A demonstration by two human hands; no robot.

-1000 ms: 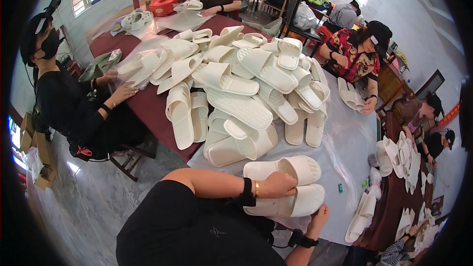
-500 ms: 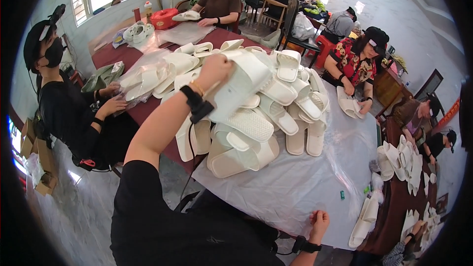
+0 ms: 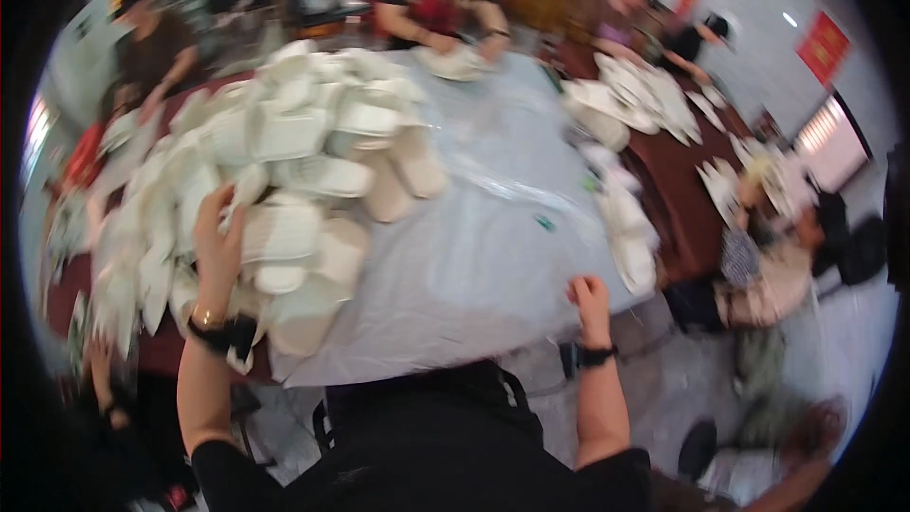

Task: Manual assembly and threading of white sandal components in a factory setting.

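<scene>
A large heap of cream-white slippers [image 3: 294, 137] covers the left part of the table, stacked loosely on one another. My left hand [image 3: 218, 237] is at the heap's near side, its bent fingers against the slippers. Motion blur hides whether those fingers grip one. To the right, my right hand [image 3: 590, 303] hovers by the table's near edge with fingers curled in and nothing visible in them. Both wrists wear dark bands. Pale grey sheeting [image 3: 493, 199] lies under the heap and to its right.
Across the table a person in a red patterned top handles a slipper [image 3: 455, 63]. Others sit at left and right. More slippers [image 3: 630, 100] lie on a dark red table [image 3: 675, 192]. A small green item [image 3: 544, 222] rests on the sheeting.
The view has swung right. My left hand, which held a slipper up over the heap, is now lower at its near side. My right hand stays curled near the table edge.
</scene>
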